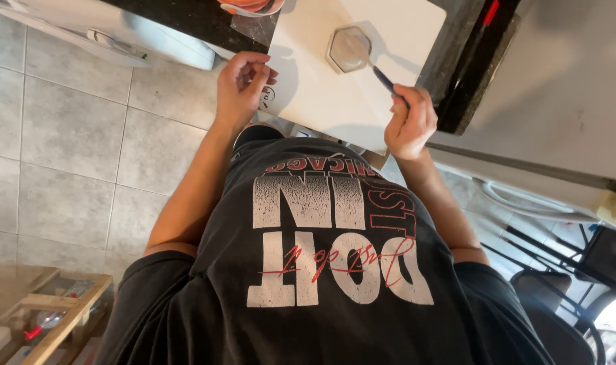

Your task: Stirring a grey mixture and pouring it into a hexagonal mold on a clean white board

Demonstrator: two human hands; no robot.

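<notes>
Gripping a dark utensil (384, 78), right hand (409, 125) (fist closed) over white board (321, 101).

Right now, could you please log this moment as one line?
left hand: curled at edge of white cutting board | right hand: holds dark-handled utensil | utensil tip: at hexagonal glass jar

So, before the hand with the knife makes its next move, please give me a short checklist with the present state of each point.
1. Right hand grips the knife by the handle: ok.
2. Knife tip is at the hexagonal jar, not pointing at the other hand: ok.
3. Left hand steadies the white cutting board at its edge, away from the blade: ok.
4. Jar stands fully on the board: ok.
5. Board lies fully on the dark counter: not ok, its near edge overhangs.
6. Jar content: cannot tell.
</notes>
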